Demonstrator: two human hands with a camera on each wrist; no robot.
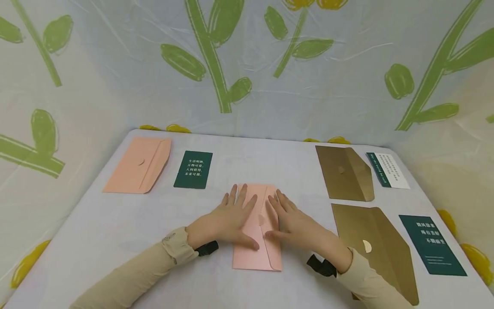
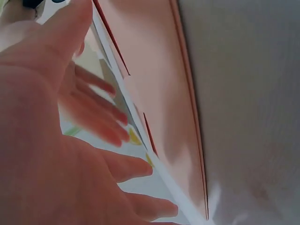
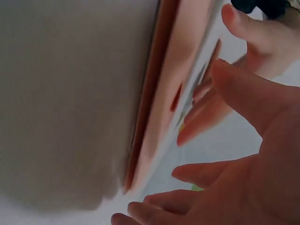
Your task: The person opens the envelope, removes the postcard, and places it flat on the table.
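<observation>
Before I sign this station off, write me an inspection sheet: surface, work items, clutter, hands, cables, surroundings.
Surface: white tabletop, flat.
Work items: central pink envelope, lying flat, flap folded over.
Clutter: another pink envelope and a green card at far left; upper brown envelope, lower brown envelope partly hidden by the right sleeve, green-and-white card and second green card at right.
Hands: left hand and right hand at the central envelope, fingers spread; contact unclear.
Cables: nothing seen.
Surroundings: pale backdrop printed with green leaves.
</observation>
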